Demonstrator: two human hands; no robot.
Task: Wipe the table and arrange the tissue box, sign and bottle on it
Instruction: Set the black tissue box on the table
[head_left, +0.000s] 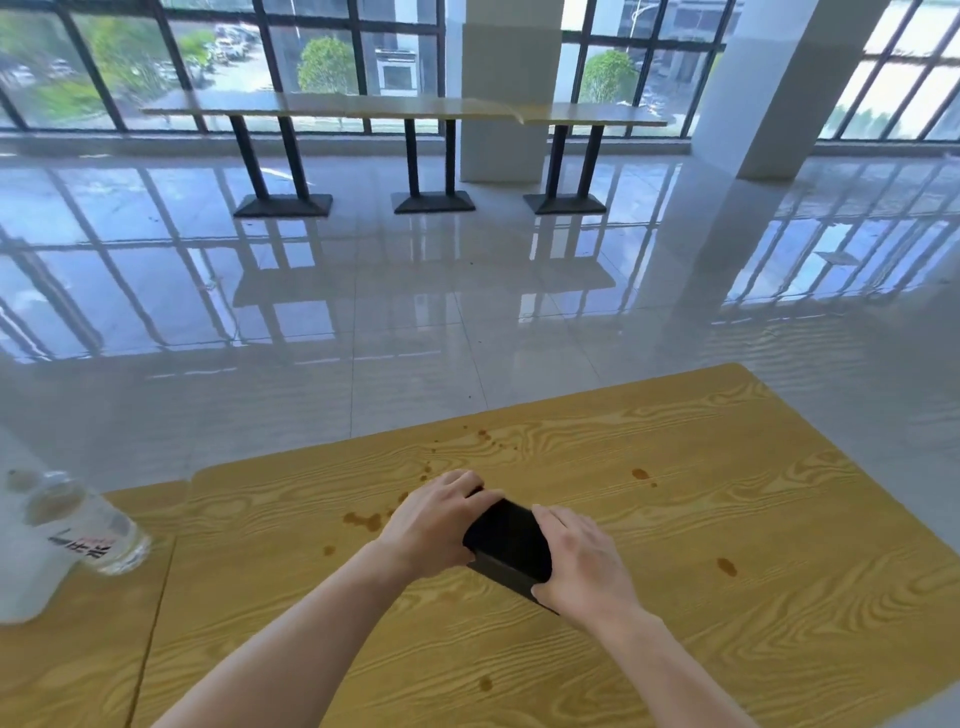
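- One black box (511, 543) lies flat on the wooden tabletop (727, 493), near its middle. Its long axis runs from far-left to near-right. I cannot tell from here whether it is the tissue box or the sign.
- Two bare hands hold it, one at each end. The left hand (441, 519) is curled over the far-left end, with its fingers wrapped past the far edge. The right hand (582, 566) grips the near-right end, with its fingers laid over the top and its thumb on the near side.
- Brown spots (363, 519) dot the tabletop around the box. There are more than half a dozen, to the left, far, right and near of it, and none touches the box.
- One clear bottle (88, 525) with a printed label sits well to the left, on an adjoining tabletop past a seam. It leans with its top toward the far left. It is blurred, so I cannot tell whether it stands or lies.
- A white object (21, 571) touches the bottle at the left edge; what it is I cannot tell.
- Beyond lies a glossy tiled floor (467, 312), then one long counter (363, 109) on black legs along the windows.
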